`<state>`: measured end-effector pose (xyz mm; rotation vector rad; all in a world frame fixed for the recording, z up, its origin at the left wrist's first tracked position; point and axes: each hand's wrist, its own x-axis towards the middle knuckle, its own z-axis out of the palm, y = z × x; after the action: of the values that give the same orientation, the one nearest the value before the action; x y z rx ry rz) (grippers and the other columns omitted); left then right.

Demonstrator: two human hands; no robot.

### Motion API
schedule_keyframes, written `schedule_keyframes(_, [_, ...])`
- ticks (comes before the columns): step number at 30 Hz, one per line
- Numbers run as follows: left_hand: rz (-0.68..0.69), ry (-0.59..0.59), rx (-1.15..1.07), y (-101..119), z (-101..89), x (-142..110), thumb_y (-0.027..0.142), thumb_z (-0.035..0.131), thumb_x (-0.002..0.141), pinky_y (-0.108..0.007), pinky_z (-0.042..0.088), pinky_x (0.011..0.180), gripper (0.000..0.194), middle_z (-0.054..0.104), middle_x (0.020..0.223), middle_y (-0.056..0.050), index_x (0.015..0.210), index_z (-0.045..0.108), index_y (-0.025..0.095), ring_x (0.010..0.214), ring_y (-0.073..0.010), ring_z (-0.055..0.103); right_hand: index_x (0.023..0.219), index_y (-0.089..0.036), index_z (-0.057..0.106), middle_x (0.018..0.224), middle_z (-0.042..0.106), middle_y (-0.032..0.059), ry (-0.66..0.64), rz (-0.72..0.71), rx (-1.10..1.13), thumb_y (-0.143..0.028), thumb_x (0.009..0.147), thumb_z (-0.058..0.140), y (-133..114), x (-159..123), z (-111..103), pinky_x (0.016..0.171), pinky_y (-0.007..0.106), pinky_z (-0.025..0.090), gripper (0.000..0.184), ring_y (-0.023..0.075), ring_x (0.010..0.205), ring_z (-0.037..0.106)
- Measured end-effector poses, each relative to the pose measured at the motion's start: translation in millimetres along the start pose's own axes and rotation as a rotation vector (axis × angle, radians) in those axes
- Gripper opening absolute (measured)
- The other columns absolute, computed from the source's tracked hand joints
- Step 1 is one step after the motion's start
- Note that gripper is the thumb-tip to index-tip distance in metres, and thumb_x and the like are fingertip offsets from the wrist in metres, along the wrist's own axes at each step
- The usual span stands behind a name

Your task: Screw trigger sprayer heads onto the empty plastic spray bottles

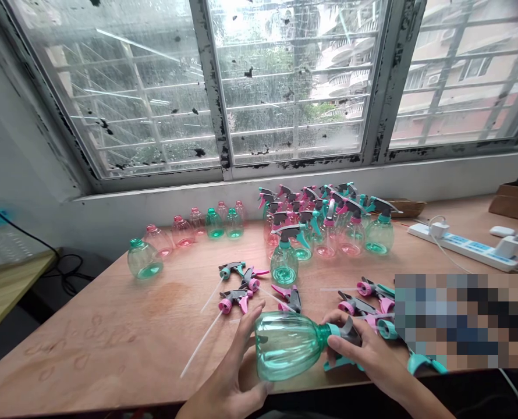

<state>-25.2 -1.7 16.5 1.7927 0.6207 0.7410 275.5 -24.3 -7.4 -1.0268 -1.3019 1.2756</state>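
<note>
A clear green spray bottle (pixel 289 346) lies sideways between my hands at the table's front edge, its base to the left and its neck to the right. My left hand (pixel 237 366) cups the base, thumb below and a finger above. With my right hand (pixel 366 349) I grip the turquoise collar and grey-turquoise spray head at the neck; the fingers partly cover the head. Just beyond the bottle lie loose pink-and-grey spray heads (pixel 235 299) with thin tubes, and a turquoise one (pixel 231 269). More loose spray heads (pixel 364 302) lie beyond my right hand.
Bottles with spray heads fitted (pixel 284 265) stand in a cluster at the back. Open-necked green and pink bottles (pixel 145 259) form a row at the back left. A white power strip (pixel 464 247) with cables lies at right, near a brown box (pixel 514 201). A blurred patch hides the front right.
</note>
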Motion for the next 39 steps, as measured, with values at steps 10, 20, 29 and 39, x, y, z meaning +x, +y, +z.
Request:
schedule_keyframes(10, [-0.001, -0.019, -0.044, 5, 1.4, 4, 0.017, 0.065, 0.097, -0.04, 0.04, 0.119, 0.093, -0.003, 0.175, -0.007, 0.161, 0.003, 0.041, 0.156, -0.0338, 0.025, 0.103, -0.019, 0.062, 0.073, 0.076, 0.0019, -0.005, 0.012, -0.019, -0.049, 0.088, 0.076, -1, -1, 0, 0.072, 0.034, 0.053, 0.037, 0.0228, 0.069, 0.071])
schedule_keyframes(20, [0.016, 0.028, -0.106, 3, 6.2, 2, 0.026, 0.059, 0.102, -0.039, 0.031, 0.125, 0.078, 0.004, 0.175, 0.0, 0.16, 0.011, 0.046, 0.161, -0.0266, 0.008, 0.105, -0.018, 0.064, 0.069, 0.076, 0.0024, 0.0, 0.016, -0.015, -0.051, 0.087, 0.077, -3, -1, 1, 0.071, 0.035, 0.053, 0.039, 0.0239, 0.067, 0.071])
schedule_keyframes(29, [-0.005, -0.004, -0.122, -5, 2.1, 3, 0.032, 0.061, 0.101, -0.042, 0.036, 0.122, 0.089, -0.006, 0.175, -0.004, 0.162, -0.002, 0.043, 0.159, -0.0333, 0.015, 0.101, -0.018, 0.065, 0.069, 0.077, 0.0017, 0.006, 0.01, 0.01, -0.05, 0.086, 0.078, -3, -1, 1, 0.071, 0.032, 0.052, 0.037, 0.0222, 0.066, 0.071])
schedule_keyframes(39, [-0.031, -0.004, 0.041, 9, -0.3, -1, 0.043, 0.063, 0.099, -0.052, 0.025, 0.126, 0.089, 0.012, 0.175, -0.006, 0.163, 0.0, 0.042, 0.158, -0.0344, 0.019, 0.099, -0.02, 0.067, 0.067, 0.075, 0.0004, 0.026, 0.01, 0.004, -0.051, 0.084, 0.079, -5, -1, 2, 0.068, 0.033, 0.052, 0.036, 0.0231, 0.064, 0.071])
